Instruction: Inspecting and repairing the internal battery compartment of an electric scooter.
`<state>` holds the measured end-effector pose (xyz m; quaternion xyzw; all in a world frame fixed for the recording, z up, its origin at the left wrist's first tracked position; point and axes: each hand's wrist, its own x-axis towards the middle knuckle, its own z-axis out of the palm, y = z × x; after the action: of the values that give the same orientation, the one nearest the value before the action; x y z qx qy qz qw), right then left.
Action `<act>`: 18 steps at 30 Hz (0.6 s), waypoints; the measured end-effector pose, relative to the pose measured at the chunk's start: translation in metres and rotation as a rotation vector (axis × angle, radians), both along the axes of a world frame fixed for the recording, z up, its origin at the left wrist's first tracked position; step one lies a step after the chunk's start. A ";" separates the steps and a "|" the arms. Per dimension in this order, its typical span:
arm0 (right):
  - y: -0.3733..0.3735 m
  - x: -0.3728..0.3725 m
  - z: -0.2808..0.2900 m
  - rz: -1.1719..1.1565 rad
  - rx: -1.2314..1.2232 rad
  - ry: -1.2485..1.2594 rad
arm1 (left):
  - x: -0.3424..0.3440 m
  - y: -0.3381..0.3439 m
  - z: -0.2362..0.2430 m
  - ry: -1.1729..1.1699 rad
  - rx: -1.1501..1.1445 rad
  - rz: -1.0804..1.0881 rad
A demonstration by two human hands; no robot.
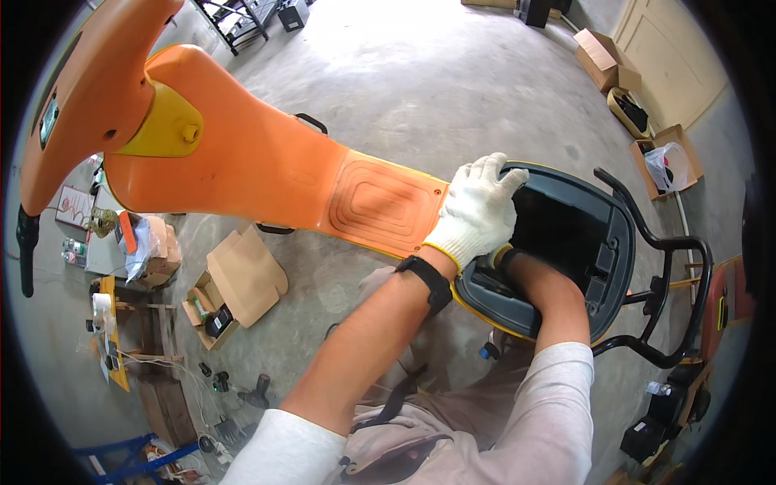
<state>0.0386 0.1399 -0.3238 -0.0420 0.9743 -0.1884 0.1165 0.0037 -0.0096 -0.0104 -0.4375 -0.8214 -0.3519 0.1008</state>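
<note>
An orange electric scooter [267, 174] stands across in front of me, its black handlebar grip at the left. Toward the right, its dark grey under-seat storage bin [610, 275] is exposed, with a black interior. My left hand [482, 202], in a white knitted glove, lies over the bin's front edge beside the ribbed orange footboard [380, 198]. Its fingers are spread, and nothing shows in them. My right hand [499, 257] reaches down inside the front of the bin. Only its glove cuff shows there; the fingers are hidden by the bin and my left hand.
A black tubular rear rack [687, 242] curves out at the scooter's right end. On the floor sits an opened cardboard box [212, 319] with small parts. Loose cables and a dark tool [257, 392] lie at lower left. More cartons [606, 61] line the right wall.
</note>
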 end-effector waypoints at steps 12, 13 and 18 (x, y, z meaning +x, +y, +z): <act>-0.015 -0.008 0.011 0.145 0.280 0.045 | -0.001 0.001 0.000 0.024 -0.034 -0.032; -0.016 -0.008 0.010 0.160 0.288 0.061 | -0.001 0.001 0.000 0.023 -0.035 -0.047; 0.005 -0.012 -0.088 0.125 0.244 0.076 | 0.001 0.002 0.003 0.000 -0.111 -0.007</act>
<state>0.0266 0.1447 -0.4123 -0.0954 0.9891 -0.0590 0.0952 0.0052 -0.0079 -0.0076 -0.4452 -0.8381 -0.3061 0.0753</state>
